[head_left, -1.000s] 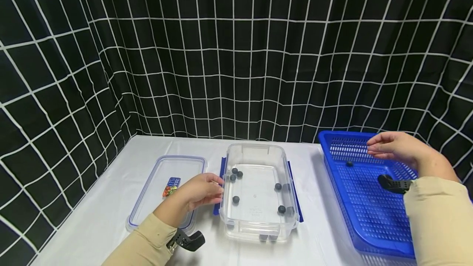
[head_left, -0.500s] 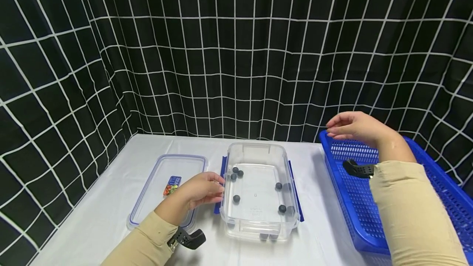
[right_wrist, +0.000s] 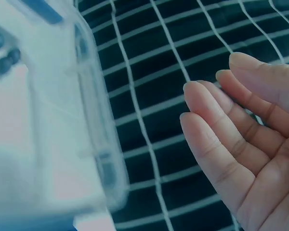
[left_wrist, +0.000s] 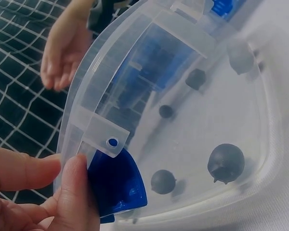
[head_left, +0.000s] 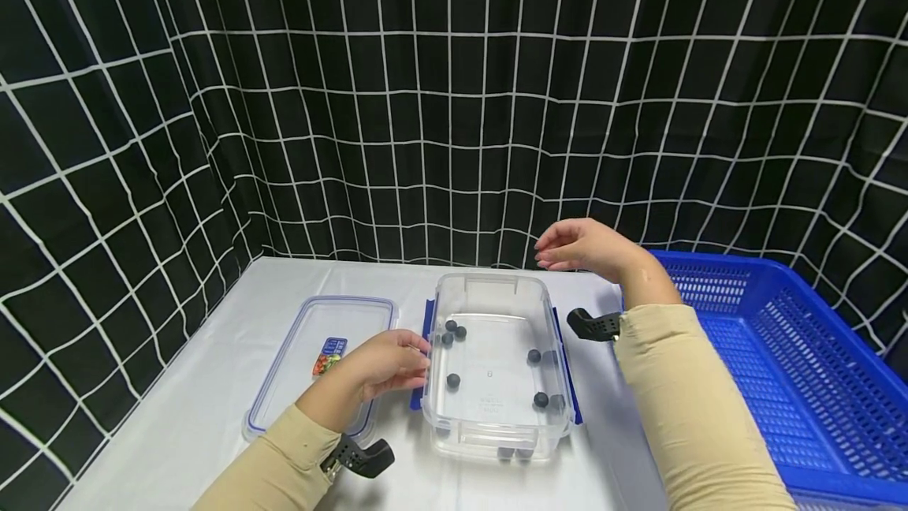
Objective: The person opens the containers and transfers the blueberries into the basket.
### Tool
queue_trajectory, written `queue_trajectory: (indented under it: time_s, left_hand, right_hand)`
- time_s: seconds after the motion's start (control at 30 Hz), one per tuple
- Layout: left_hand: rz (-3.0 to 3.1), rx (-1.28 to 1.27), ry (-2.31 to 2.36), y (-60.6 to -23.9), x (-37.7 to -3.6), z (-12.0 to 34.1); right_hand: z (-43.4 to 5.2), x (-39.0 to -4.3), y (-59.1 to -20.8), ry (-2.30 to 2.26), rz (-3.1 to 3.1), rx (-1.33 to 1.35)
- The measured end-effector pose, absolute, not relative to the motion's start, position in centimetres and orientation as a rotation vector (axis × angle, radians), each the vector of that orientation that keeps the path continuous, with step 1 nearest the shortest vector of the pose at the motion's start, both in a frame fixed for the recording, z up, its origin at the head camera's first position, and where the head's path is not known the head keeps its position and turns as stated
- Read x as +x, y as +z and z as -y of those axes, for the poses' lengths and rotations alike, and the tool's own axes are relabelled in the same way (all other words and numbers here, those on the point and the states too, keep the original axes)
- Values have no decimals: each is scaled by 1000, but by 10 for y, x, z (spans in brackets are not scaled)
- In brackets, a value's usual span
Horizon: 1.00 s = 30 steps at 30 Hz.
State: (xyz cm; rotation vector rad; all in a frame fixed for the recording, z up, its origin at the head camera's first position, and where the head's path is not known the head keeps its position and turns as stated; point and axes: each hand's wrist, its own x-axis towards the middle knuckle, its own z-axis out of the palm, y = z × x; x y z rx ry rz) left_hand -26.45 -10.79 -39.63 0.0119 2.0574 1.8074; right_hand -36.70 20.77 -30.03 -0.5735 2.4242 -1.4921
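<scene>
A clear plastic food container [head_left: 496, 436] stands at the table's middle, with several small dark round balls like blueberries [head_left: 452, 381] scattered on its floor. At its left side my left hand [head_left: 393, 365] pinches the rim between thumb and fingers, beside a blue side latch [left_wrist: 118, 185]. My right hand [head_left: 585, 247] hovers past the container's far right corner, its fingers loosely bent with a gap to the thumb. Nothing shows between those fingers in the right wrist view, where the right hand [right_wrist: 250, 144] is apart from the container.
The container's lid [head_left: 291, 373], clear with a blue seal and a colourful label, lies to the left. A blue slotted basket [head_left: 823, 385] stands on the right, partly behind the right sleeve [head_left: 698, 408]. A black curtain with a white grid rises behind the white table.
My right hand has moved left from over the blue basket to near the container's far right corner. The left hand and container have stayed in place.
</scene>
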Motion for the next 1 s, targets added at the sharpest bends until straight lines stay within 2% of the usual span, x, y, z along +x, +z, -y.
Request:
queue_trajectory:
  time_s: [0.4, 1.0]
  left_hand:
    - [-2045, 10, 1816, -397, -268, 111]
    - [-2012, 38, 1818, -398, -269, 113]
  right_hand:
    - [-138, -375, -329, -1486, -2305, -609]
    - [-99, -389, -371, -1364, -2272, -501]
